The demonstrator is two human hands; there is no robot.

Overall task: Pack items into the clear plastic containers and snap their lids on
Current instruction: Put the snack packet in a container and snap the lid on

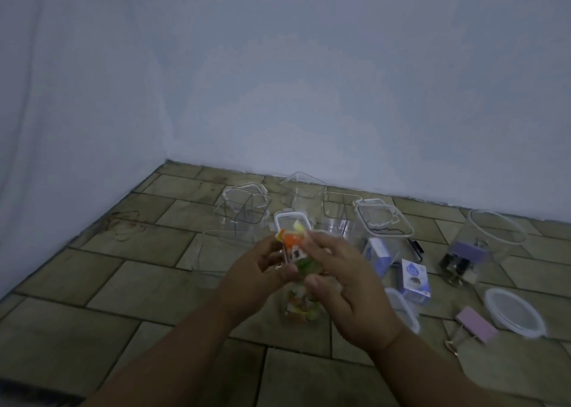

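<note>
Held item: a small clear container [298, 309] packed with coloured pieces [290, 240] (orange, yellow, green) is held above the tiled floor [148, 286], mid-view, between both hands.
Left hand [256, 270]: the fingers are curled round the container's left side. This is judged to be a steadying grip, so the body cannot twist.
Right hand [343, 283]: the thumb and fingertips are pinched on the right side near the top, probably so that contents or lid can be pressed home.
Lid: a white-rimmed lid [292, 222] is seen at the container's far end. Whether it is seated or latched cannot be told.
Step in hand: closing of this container is judged to be under way, and the packing looks finished.
Empty containers: several open ones [244, 208] are stood near the wall, within reach for later filling.
Loose lids: a square lid [384, 218] is laid over another container, and a round lid [514, 312] is left flat on the floor at the right.
Unpacked items: blue-and-white boxes [415, 280] and a pink binder clip [474, 324] are lying to the right.
Round tub [494, 230]: more clips are already inside and no lid is on it.
Risk: a protruding piece could keep the lid from latching.
</note>
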